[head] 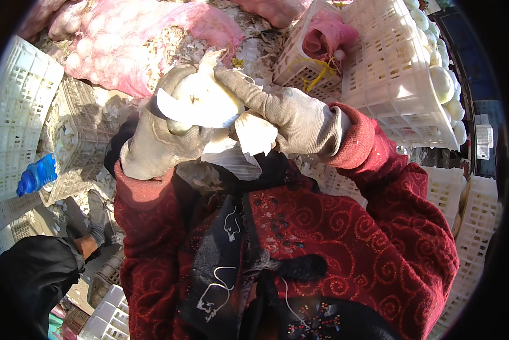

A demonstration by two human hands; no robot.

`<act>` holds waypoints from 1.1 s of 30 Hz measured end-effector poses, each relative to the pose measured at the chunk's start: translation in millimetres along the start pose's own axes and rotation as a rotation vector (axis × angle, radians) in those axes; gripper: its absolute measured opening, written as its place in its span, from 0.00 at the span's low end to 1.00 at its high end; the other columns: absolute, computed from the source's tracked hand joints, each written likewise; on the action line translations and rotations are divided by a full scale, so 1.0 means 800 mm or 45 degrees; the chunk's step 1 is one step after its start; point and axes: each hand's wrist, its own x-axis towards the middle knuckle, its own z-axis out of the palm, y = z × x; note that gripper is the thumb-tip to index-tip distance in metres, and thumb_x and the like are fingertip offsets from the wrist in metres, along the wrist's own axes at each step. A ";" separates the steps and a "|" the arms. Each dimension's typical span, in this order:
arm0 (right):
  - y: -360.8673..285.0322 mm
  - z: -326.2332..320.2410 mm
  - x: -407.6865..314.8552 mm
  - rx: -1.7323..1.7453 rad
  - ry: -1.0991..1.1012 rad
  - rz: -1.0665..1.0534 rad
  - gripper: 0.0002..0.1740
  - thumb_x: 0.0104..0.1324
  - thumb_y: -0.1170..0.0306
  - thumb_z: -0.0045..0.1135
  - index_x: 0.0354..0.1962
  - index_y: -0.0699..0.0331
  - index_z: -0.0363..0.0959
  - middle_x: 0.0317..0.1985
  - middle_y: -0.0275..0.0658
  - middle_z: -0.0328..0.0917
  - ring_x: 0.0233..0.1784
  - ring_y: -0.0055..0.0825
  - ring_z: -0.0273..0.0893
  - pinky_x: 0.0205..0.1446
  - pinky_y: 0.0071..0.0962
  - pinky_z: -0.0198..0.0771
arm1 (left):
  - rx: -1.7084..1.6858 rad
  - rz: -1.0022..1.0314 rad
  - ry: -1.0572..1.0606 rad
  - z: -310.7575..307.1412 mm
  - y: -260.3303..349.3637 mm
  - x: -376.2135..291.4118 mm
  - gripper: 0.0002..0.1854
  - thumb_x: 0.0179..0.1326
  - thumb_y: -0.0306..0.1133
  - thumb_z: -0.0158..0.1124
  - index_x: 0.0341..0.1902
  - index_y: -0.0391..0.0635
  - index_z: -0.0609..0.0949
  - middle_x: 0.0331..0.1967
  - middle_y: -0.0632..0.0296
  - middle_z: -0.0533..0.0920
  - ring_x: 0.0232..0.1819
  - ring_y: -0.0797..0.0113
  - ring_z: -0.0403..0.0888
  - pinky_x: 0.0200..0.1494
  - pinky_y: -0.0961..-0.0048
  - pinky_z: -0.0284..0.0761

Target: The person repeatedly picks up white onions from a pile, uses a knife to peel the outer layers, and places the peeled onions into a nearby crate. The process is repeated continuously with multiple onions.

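Note:
My left hand, in a pale knitted glove, holds a white onion from the left and below. The onion's dry neck points up, and a white flap of its skin stands out at the left. My right hand, gloved alike, lies at the onion's right side with a finger stretched to its top. A loose piece of papery skin sits against the right hand's inner side, seemingly gripped by it; its thumb is mostly hidden. More thin skin hangs below the onion, over my dark apron.
Pink mesh sacks of bulbs lie ahead on scattered skins. Plastic crates stand right, with peeled onions beyond, and other crates left, near a blue bottle. Another person's leg is at lower left.

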 end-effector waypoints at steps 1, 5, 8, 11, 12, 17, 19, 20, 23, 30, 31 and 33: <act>0.002 0.004 0.002 0.017 0.045 -0.060 0.41 0.60 0.74 0.55 0.67 0.55 0.45 0.52 0.47 0.72 0.44 0.36 0.77 0.47 0.26 0.70 | 0.058 0.089 -0.016 -0.003 0.001 0.002 0.35 0.46 0.35 0.67 0.57 0.35 0.64 0.53 0.44 0.70 0.50 0.48 0.74 0.51 0.62 0.73; 0.009 0.017 0.007 0.125 0.168 -0.147 0.40 0.59 0.80 0.54 0.67 0.53 0.48 0.53 0.40 0.72 0.50 0.26 0.73 0.52 0.22 0.67 | -0.231 -0.261 -0.130 -0.009 0.016 0.009 0.32 0.42 0.29 0.65 0.54 0.37 0.66 0.49 0.46 0.70 0.47 0.49 0.74 0.48 0.61 0.73; 0.011 0.019 0.007 0.177 0.092 0.017 0.38 0.60 0.80 0.53 0.66 0.55 0.50 0.55 0.37 0.71 0.54 0.24 0.69 0.55 0.21 0.64 | -0.325 -0.491 0.000 -0.005 0.026 0.012 0.25 0.37 0.28 0.65 0.45 0.40 0.73 0.38 0.50 0.75 0.40 0.52 0.76 0.42 0.63 0.74; 0.011 0.017 0.012 0.250 0.075 0.000 0.34 0.63 0.76 0.52 0.65 0.59 0.52 0.54 0.34 0.71 0.54 0.21 0.68 0.56 0.21 0.64 | -0.420 -0.526 0.013 -0.006 0.027 0.011 0.26 0.38 0.30 0.65 0.46 0.38 0.72 0.40 0.50 0.75 0.40 0.52 0.76 0.45 0.64 0.73; 0.011 0.014 0.013 0.437 0.154 -0.051 0.32 0.64 0.72 0.53 0.64 0.62 0.53 0.52 0.34 0.72 0.53 0.20 0.68 0.55 0.21 0.64 | -0.481 -0.607 -0.039 -0.007 0.026 0.010 0.26 0.38 0.30 0.65 0.46 0.37 0.72 0.41 0.50 0.75 0.41 0.53 0.75 0.46 0.64 0.72; 0.021 -0.002 0.019 0.916 0.186 0.205 0.32 0.65 0.49 0.47 0.58 0.64 0.61 0.19 0.30 0.67 0.15 0.13 0.61 0.19 0.16 0.58 | -0.542 -0.503 -0.146 -0.017 0.025 0.003 0.34 0.35 0.29 0.68 0.53 0.37 0.71 0.48 0.49 0.74 0.51 0.52 0.72 0.55 0.63 0.68; 0.029 -0.010 0.017 0.881 0.199 0.463 0.32 0.67 0.46 0.41 0.59 0.59 0.60 0.13 0.31 0.64 0.07 0.13 0.56 0.10 0.15 0.52 | -0.624 -0.505 -0.148 -0.018 0.021 0.001 0.35 0.35 0.28 0.68 0.53 0.37 0.70 0.50 0.49 0.73 0.53 0.53 0.72 0.56 0.62 0.68; 0.033 -0.011 0.017 1.024 0.240 0.508 0.25 0.67 0.55 0.42 0.57 0.59 0.63 0.14 0.31 0.65 0.07 0.14 0.57 0.09 0.16 0.54 | -0.675 -0.510 -0.139 -0.017 0.020 0.000 0.35 0.35 0.28 0.67 0.54 0.36 0.70 0.51 0.48 0.73 0.54 0.53 0.71 0.57 0.61 0.67; 0.043 -0.004 0.019 1.248 0.323 0.538 0.17 0.68 0.59 0.44 0.51 0.57 0.64 0.14 0.31 0.64 0.06 0.15 0.56 0.07 0.16 0.54 | -0.655 -0.572 -0.081 -0.013 0.017 -0.004 0.37 0.35 0.27 0.67 0.56 0.34 0.68 0.52 0.49 0.73 0.56 0.55 0.70 0.58 0.61 0.67; 0.077 0.014 0.018 1.503 0.382 0.464 0.15 0.67 0.52 0.43 0.39 0.53 0.64 0.17 0.30 0.61 0.10 0.14 0.57 0.11 0.12 0.52 | -0.806 -0.756 -0.197 -0.013 0.003 -0.006 0.42 0.41 0.39 0.64 0.61 0.32 0.64 0.55 0.48 0.71 0.57 0.57 0.69 0.59 0.64 0.64; 0.086 0.017 0.018 1.345 0.398 0.414 0.14 0.68 0.54 0.41 0.42 0.54 0.65 0.21 0.30 0.63 0.14 0.14 0.60 0.15 0.12 0.56 | -0.886 -0.801 -0.208 -0.012 0.003 -0.006 0.42 0.41 0.41 0.63 0.62 0.32 0.64 0.55 0.48 0.71 0.57 0.58 0.70 0.59 0.65 0.64; 0.105 0.013 0.010 1.256 0.268 0.415 0.13 0.69 0.64 0.39 0.47 0.59 0.66 0.32 0.30 0.69 0.23 0.15 0.68 0.23 0.15 0.66 | -1.079 -0.892 -0.172 -0.011 0.003 -0.005 0.43 0.42 0.43 0.64 0.61 0.32 0.64 0.54 0.48 0.72 0.55 0.58 0.71 0.58 0.65 0.66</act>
